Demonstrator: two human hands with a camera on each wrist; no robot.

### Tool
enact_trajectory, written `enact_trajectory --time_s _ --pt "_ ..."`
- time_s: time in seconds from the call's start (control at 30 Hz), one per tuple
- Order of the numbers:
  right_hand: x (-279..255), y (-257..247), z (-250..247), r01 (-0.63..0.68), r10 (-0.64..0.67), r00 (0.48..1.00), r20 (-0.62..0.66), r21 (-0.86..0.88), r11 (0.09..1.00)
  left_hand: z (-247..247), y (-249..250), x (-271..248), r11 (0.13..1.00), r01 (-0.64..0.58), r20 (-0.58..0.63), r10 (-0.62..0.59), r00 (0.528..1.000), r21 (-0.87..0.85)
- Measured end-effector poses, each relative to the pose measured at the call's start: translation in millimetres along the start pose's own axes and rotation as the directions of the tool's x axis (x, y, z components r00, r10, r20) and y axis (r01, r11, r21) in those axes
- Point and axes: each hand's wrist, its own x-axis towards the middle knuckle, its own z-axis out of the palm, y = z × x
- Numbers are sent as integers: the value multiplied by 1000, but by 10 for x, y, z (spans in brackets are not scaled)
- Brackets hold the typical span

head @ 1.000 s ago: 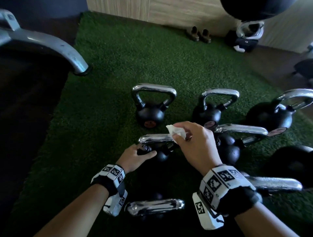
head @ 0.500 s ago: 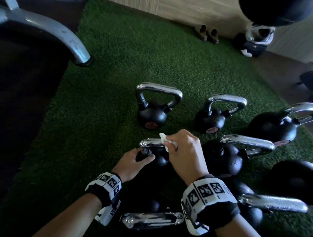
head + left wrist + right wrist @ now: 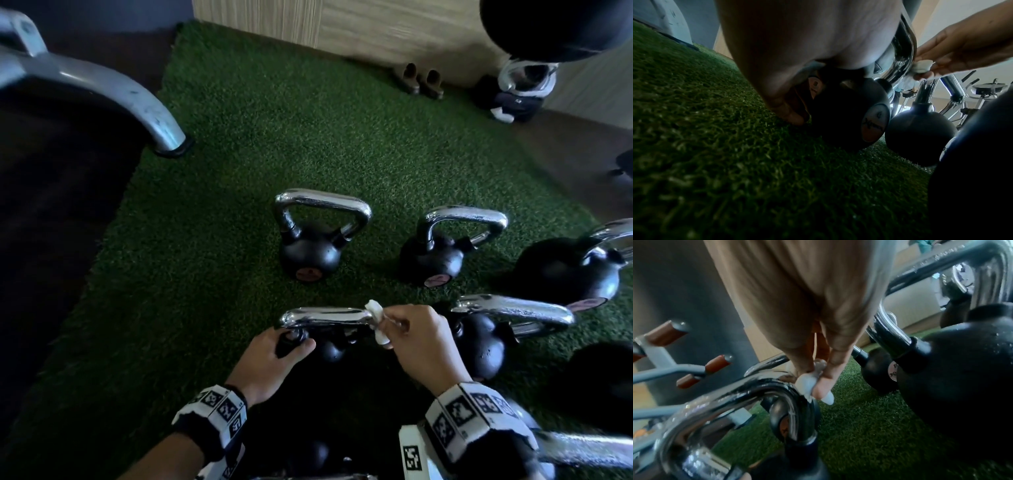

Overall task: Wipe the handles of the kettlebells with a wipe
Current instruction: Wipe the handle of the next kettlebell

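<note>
wipe (image 3: 376, 322) in my right-hand pinch: white | handle (image 3: 325, 317) against it: shiny chrome | kettlebell (image 3: 330, 349) under my left hand: black | turf (image 3: 239, 171) beneath: dark green | wristbands (image 3: 219, 411) on both my wrists: black-and-white square markers

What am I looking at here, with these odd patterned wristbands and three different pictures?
No machine here: a person wears three cameras, one on the head and one on each wrist, and the patterned bands hold the wrist ones. The head view looks down on green turf with several black kettlebells standing on it. The left hand grips one side of the nearest kettlebell's chrome handle, steadying it. The right hand pinches a small white wipe against the handle's other end. The wrist views show the same from close up.
</note>
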Motion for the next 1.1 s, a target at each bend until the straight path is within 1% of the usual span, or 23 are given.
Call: enact_trajectory --time_s 0.07,0.17,0.2,0.27,0.33,0.43,0.5,0.57,0.6,0.67,0.7,0.73,0.77,0.8,0.83,0.87,0.9,0.93,0.97,1.0,1.07,1.1 --pt "29 48 16 -34 32 999 27 79 996 16 -39 13 1000 1 -32 -2 999 -13" --pt "76 144 65 -101 87 993 83 183 978 33 -69 17 1000 18 -30 -19 999 -15" --pt "107 190 98 -138 113 987 117 242 960 33 -47 13 1000 15 -21 -16 1000 -15" --pt "165 275 196 -234 165 965 206 381 895 20 12 3 1000 -9 13 9 1000 -14" --pt "209 309 328 -317 205 939 277 464 827 0 36 -5 999 -35 47 36 998 -15" --pt "221 322 519 -382 221 912 346 520 764 -4 -42 21 998 -54 77 50 996 44" --pt "222 372 581 -401 233 902 364 505 765 -44 -81 61 997 -36 120 28 992 65" --pt "199 417 539 -374 235 908 346 421 826 -124 -71 103 992 -16 179 -8 984 129" --pt "181 426 471 -352 239 918 317 370 860 -183 -59 131 985 -9 222 -30 975 172" --pt "143 391 277 -308 254 947 197 323 895 -339 -9 167 980 11 263 -65 963 199" --pt "124 336 159 -276 246 960 131 316 908 -425 -1 186 985 -1 237 -41 971 173" --pt "98 250 37 -236 224 972 77 316 919 -506 29 199 990 -35 164 12 986 137" --pt "79 157 -71 -189 189 982 32 324 927 -571 101 204 994 -73 50 69 996 87" --pt "65 52 -168 -135 146 989 -6 347 928 -625 207 190 994 -112 -85 113 990 16" --pt "54 -68 -244 -85 106 994 -36 375 923 -662 347 164 985 -160 -210 144 967 -60" --pt "46 -205 -304 -34 62 996 -57 403 915 -686 499 134 969 -211 -303 164 939 -130" --pt "35 -345 -341 20 12 997 -72 426 905 -700 662 93 947 -258 -351 179 919 -191" --pt "24 -471 -364 72 -38 996 -84 448 891 -698 832 44 929 -288 -355 194 914 -235" --pt "15 -579 -369 120 -84 992 -97 465 877 -690 994 -7 914 -300 -314 210 926 -274" --pt "12 -663 -358 158 -123 987 -104 479 863 -671 1134 -51 904 -291 -246 219 944 -313" --pt "-2 -781 -323 220 -194 975 -105 485 846 -614 1318 -129 890 -207 -82 191 978 -406" --pt "-4 -821 -299 252 -228 967 -109 475 843 -579 1360 -155 883 -156 -14 167 986 -443"
